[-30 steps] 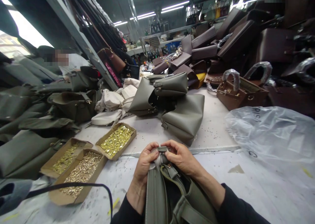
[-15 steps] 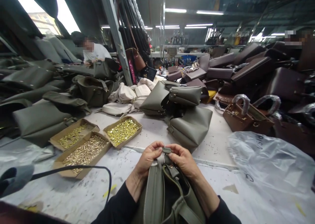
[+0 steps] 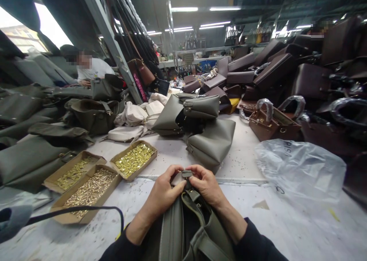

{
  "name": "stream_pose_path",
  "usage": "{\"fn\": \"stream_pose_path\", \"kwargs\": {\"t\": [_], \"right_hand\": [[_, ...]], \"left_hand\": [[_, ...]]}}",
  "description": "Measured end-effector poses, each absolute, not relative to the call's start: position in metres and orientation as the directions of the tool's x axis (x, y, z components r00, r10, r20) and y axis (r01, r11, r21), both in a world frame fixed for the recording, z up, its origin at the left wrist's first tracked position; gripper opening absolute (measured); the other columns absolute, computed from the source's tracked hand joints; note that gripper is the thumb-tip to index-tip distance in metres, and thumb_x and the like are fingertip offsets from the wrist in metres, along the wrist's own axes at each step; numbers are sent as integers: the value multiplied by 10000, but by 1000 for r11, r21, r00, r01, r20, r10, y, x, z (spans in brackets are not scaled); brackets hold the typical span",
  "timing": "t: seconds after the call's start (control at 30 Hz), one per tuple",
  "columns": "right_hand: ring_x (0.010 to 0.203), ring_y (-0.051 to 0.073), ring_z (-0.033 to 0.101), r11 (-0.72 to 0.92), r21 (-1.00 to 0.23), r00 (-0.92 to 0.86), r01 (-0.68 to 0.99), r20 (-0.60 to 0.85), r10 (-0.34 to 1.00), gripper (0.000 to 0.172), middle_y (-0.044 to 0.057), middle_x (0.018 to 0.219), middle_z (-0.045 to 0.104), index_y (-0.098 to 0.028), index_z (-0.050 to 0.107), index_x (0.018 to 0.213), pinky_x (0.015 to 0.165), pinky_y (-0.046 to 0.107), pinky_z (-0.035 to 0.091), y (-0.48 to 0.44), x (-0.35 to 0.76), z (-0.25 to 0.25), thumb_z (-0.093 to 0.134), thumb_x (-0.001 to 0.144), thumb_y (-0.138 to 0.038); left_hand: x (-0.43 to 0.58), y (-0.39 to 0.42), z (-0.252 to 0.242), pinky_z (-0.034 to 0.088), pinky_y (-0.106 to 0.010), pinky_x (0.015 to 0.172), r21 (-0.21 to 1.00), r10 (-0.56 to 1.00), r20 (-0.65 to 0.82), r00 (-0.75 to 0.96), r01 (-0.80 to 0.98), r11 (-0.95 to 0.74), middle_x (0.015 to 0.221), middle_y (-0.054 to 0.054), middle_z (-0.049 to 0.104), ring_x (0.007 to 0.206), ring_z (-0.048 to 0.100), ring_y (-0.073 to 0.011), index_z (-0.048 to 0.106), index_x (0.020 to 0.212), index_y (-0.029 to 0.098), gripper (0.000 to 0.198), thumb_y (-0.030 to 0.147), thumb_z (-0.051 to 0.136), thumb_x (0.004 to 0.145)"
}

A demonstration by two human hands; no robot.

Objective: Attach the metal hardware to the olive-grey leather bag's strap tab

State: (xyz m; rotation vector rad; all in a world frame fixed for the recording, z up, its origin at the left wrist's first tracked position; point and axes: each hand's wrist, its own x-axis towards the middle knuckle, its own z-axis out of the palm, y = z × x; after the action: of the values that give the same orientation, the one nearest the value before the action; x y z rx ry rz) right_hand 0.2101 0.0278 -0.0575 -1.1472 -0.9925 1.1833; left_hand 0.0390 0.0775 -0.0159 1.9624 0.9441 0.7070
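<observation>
1. Both hands are closed on the top of an olive-green handbag [image 3: 183, 230] that stands at the near edge of the bench [image 3: 286, 222], right in front of the person. The left hand [image 3: 163, 194] pinches a small strap tab [image 3: 187, 174] from one side and the right hand [image 3: 207, 186] pinches it from the other, fingertips almost meeting over it.

2. Compared with a second ago, little has moved in the grip: the tab is in the same pinch, the hands a touch lower and closer together. The view has swung about, so the head turned, not the bag. By my reading, the fiddly work on that tab is ongoing, not finished.

3. The bag's long axis runs away from the person, its mouth and tab pointing toward the far side of the bench, its body toward the person's chest.

4. To the left sit three cardboard trays of brass fittings [image 3: 133, 159], well apart from the hands. A clear plastic bag [image 3: 301, 169] lies to the right, and more olive bags [image 3: 212, 140] lie just beyond the hands.
</observation>
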Motion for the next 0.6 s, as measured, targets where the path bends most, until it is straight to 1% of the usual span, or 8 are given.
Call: {"fn": "stream_pose_path", "kwargs": {"t": [0.1, 0.17, 0.23, 0.3, 0.37, 0.43, 0.53, 0.6], "right_hand": [[629, 124, 401, 54, -997, 175, 54, 63, 983, 342, -45, 675, 478, -169, 713, 1076, 590, 258, 292, 25, 210, -54, 598, 789, -315], [633, 124, 395, 80, -985, 187, 155, 108, 976, 331, -48, 675, 458, -177, 719, 1074, 593, 260, 287, 23, 209, -51, 586, 800, -305], [640, 124, 404, 99, -978, 186, 186, 134, 973, 332, -46, 691, 468, -179, 714, 1084, 602, 260, 296, 21, 209, -50, 576, 805, -296], [633, 123, 395, 96, -983, 177, 156, 124, 976, 339, -51, 685, 452, -175, 705, 1099, 600, 260, 291, 21, 210, -50, 584, 816, -314], [624, 124, 388, 78, -991, 174, 108, 96, 980, 345, -54, 672, 430, -167, 702, 1097, 594, 261, 281, 21, 211, -52, 602, 825, -354], [624, 125, 394, 62, -994, 181, 88, 77, 981, 359, -53, 669, 431, -162, 705, 1092, 595, 261, 279, 21, 211, -53, 616, 820, -379], [624, 127, 410, 63, -992, 203, 108, 84, 976, 362, -52, 667, 444, -166, 708, 1094, 600, 262, 291, 21, 210, -53, 621, 817, -382], [629, 129, 419, 67, -990, 214, 123, 92, 972, 353, -52, 670, 450, -171, 707, 1092, 608, 263, 307, 21, 209, -53, 631, 823, -387]], "left_hand": [[45, 76, -4, 422, -273, 873, 799, 840, 71, 537, 474, -371, 1046, 9, 679, 1003, 633, -195, 595, 1078, 268, 164, 279, 594, 914], [50, 76, 4, 405, -290, 824, 729, 844, 35, 536, 564, -388, 1020, 2, 687, 957, 644, -212, 591, 1071, 271, 156, 273, 578, 916], [54, 77, 9, 381, -307, 779, 654, 841, 29, 540, 626, -425, 972, -17, 696, 916, 654, -240, 599, 1073, 270, 153, 286, 565, 924], [57, 79, 10, 362, -313, 748, 629, 838, 31, 544, 641, -440, 909, -31, 698, 880, 659, -257, 613, 1059, 264, 144, 308, 553, 936], [59, 82, 6, 363, -306, 737, 678, 841, 26, 541, 609, -412, 859, -26, 688, 848, 651, -247, 622, 1016, 254, 123, 311, 550, 934], [59, 83, 1, 377, -294, 740, 740, 852, 35, 523, 559, -374, 853, -10, 677, 818, 631, -219, 623, 994, 246, 113, 309, 564, 921], [59, 84, -6, 388, -286, 716, 793, 881, 73, 467, 508, -335, 820, 12, 655, 743, 590, -190, 623, 1024, 236, 161, 319, 601, 888], [58, 86, -8, 413, -287, 735, 861, 898, 68, 435, 429, -273, 827, -1, 669, 770, 599, -197, 646, 976, 216, 175, 324, 648, 839]]}}
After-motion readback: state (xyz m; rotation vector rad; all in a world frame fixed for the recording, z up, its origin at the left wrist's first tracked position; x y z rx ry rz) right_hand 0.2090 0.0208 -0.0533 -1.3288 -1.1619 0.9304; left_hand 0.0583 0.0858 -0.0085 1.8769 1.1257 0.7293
